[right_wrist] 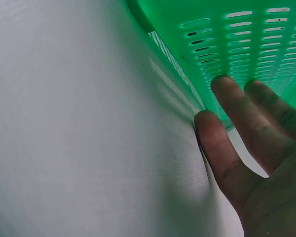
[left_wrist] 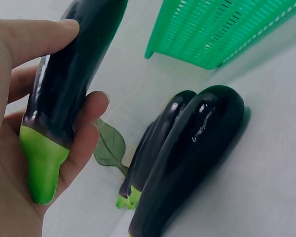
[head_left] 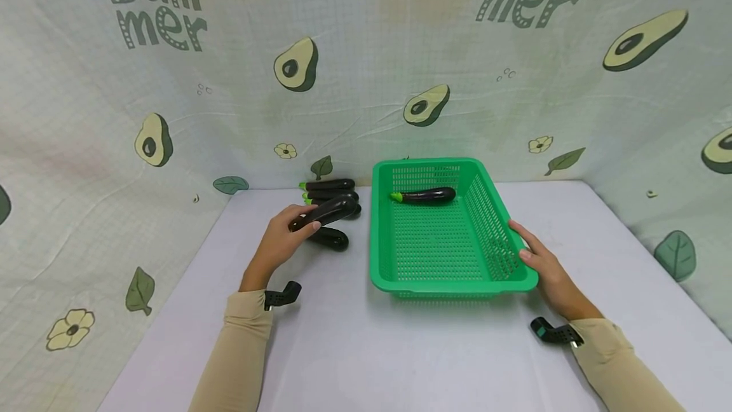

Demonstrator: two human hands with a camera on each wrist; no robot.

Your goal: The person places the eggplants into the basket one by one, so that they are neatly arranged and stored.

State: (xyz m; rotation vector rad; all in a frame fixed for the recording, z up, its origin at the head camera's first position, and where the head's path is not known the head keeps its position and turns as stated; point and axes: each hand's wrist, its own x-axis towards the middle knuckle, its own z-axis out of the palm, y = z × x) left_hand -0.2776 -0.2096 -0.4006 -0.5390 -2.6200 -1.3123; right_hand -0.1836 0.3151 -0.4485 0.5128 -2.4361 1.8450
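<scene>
My left hand (head_left: 284, 234) grips a dark, glossy eggplant (head_left: 332, 210) above the others on the table. In the left wrist view, the thumb lies across the held eggplant (left_wrist: 64, 89) and its green stem end points into the palm. Several more eggplants (head_left: 328, 185) lie just behind and below that hand, one (left_wrist: 195, 143) close under it. At the right, my right hand (head_left: 549, 272) holds the rim of a green plastic basket (head_left: 446, 287), thumb over the edge. Seen from the right wrist, three fingers (right_wrist: 237, 106) reach along the basket's slotted outer wall. One eggplant (head_left: 426, 196) lies inside, near the far wall.
A white cloth-covered table (head_left: 332, 348) carries everything. Behind it hangs a pale cloth (head_left: 354, 30) printed with avocados, leaves and lettering, rising from the table's back edge right behind the eggplants and basket. It also runs along both sides.
</scene>
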